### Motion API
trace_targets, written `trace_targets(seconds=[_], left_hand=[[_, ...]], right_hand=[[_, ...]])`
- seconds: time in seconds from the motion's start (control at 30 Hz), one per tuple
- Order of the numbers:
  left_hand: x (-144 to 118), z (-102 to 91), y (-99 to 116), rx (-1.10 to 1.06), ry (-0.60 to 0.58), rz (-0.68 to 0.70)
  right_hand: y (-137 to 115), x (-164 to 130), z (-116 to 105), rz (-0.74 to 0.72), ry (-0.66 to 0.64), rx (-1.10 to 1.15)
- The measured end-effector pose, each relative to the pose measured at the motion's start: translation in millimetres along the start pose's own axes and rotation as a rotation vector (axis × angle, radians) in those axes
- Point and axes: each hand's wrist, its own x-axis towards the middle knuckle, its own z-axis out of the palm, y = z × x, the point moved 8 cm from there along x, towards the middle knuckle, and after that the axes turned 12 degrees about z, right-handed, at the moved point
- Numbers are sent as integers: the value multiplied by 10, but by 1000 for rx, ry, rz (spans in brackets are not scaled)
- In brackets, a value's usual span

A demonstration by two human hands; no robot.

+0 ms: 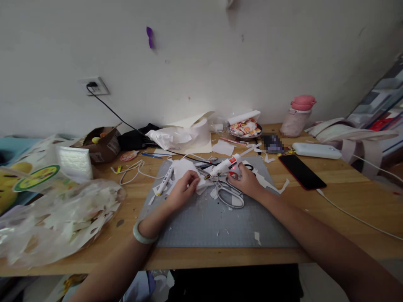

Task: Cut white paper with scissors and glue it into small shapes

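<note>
My right hand is wrapped round the handle of a white hot glue gun with a small red light. Its nozzle points left, close to the fingers of my left hand. Those fingers are curled together over white paper; what they pinch is too small to make out. Grey-handled scissors lie on the grey cutting mat, just below the glue gun. Left of my left hand is a white pen-shaped tool with a yellow tip and a white cable.
A clear bag of paper scraps lies at the left, with a cardboard box behind it. At the right are a black phone on a cable, a white case and a pink bottle. A bowl of wrapped pieces stands near the wall.
</note>
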Motion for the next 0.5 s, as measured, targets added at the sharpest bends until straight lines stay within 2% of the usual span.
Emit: trace_targets(seconds=[0.5], left_hand=[[2, -31, 3, 12, 20, -8]], right_hand=[[42, 17, 39, -19, -8, -5]])
